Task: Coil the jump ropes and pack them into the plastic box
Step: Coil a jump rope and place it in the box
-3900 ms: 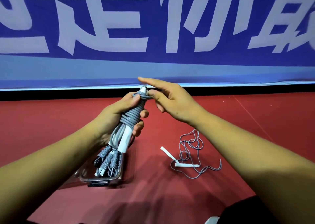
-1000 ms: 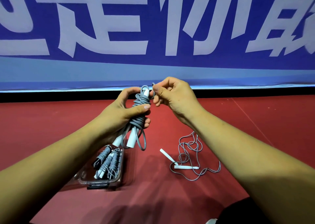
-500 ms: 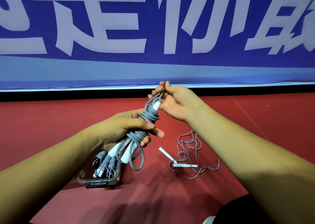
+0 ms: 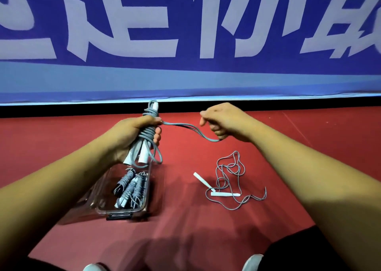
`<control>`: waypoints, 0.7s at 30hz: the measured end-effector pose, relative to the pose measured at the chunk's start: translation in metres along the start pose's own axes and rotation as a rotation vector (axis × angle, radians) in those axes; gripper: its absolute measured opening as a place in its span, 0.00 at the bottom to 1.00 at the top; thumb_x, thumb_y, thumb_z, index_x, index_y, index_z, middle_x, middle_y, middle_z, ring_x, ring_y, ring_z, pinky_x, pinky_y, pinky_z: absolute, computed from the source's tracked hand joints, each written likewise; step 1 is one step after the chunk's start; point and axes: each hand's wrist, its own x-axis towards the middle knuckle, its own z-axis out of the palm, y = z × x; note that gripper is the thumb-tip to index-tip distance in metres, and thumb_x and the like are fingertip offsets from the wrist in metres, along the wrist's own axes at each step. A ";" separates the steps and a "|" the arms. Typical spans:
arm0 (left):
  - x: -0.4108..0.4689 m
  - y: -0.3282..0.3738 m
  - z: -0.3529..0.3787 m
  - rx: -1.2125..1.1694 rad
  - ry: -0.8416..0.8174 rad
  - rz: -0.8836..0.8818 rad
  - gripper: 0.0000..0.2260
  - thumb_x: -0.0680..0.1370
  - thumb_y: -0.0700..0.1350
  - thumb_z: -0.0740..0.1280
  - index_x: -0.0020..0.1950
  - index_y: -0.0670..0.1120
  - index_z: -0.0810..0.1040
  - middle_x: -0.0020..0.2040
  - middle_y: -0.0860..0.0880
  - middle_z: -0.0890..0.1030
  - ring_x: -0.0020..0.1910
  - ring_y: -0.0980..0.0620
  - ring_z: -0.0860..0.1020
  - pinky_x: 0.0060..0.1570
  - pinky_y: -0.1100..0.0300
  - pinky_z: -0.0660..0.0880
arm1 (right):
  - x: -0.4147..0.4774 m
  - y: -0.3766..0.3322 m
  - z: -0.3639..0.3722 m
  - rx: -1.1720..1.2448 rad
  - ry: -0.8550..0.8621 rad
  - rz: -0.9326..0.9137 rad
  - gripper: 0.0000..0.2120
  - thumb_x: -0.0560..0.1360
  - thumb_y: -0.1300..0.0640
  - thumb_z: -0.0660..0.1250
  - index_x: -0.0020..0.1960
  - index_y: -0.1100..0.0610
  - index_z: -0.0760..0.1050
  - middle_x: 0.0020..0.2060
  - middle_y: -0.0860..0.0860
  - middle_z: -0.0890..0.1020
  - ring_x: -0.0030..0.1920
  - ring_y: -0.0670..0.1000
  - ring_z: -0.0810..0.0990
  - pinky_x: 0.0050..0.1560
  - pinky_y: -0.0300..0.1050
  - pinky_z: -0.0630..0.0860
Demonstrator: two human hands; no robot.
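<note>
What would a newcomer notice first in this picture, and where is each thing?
In the centre, the left hand grips a coiled jump rope upright while the right hand holds a loop drawn sideways from it. Below the left hand stands a clear plastic box with coiled ropes inside, and a loose jump rope lies tangled on the red floor to its right. A blue banner fills the background.

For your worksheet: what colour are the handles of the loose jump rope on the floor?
White; the handles show best in the head view.

Blue banner [image 4: 185, 70] above red floor [image 4: 185, 225]
</note>
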 end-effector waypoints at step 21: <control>-0.026 0.007 0.004 0.366 -0.376 -0.027 0.09 0.72 0.34 0.69 0.34 0.44 0.78 0.28 0.43 0.74 0.21 0.52 0.72 0.23 0.63 0.72 | -0.009 -0.018 0.045 0.123 -0.412 -0.118 0.12 0.82 0.62 0.56 0.45 0.54 0.75 0.29 0.51 0.63 0.23 0.46 0.61 0.24 0.35 0.60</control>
